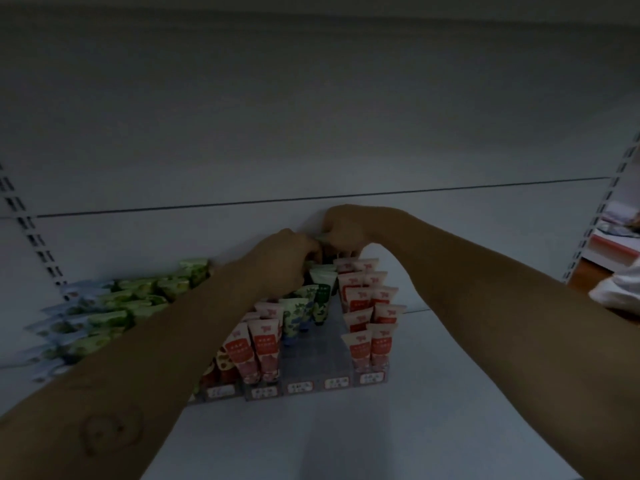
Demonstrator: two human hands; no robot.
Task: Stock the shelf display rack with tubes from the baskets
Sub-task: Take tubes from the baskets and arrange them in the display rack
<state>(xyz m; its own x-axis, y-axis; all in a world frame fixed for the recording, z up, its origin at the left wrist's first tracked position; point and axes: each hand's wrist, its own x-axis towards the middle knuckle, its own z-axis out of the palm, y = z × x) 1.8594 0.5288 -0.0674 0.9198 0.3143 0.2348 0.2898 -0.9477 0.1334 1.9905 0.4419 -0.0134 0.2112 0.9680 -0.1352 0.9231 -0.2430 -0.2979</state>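
Observation:
A clear display rack (311, 355) stands on the white shelf (346, 438), with price labels along its front. Red and white tubes (367, 320) fill its right lanes and more red tubes (258, 351) stand at front left. Green patterned tubes (304, 306) fill a middle lane. My left hand (280, 261) reaches to the back of the rack, fingers curled among the green tubes. My right hand (343, 230) is beside it at the back, pinching the pale green end of a tube (323, 237). What my left fingers grip is hidden.
Several green and blue packets (104, 313) lie stacked on the shelf to the left of the rack. The shelf's back panel (311, 133) rises close behind both hands. Slotted uprights (38, 244) run at both sides. A white object (613, 292) sits at far right.

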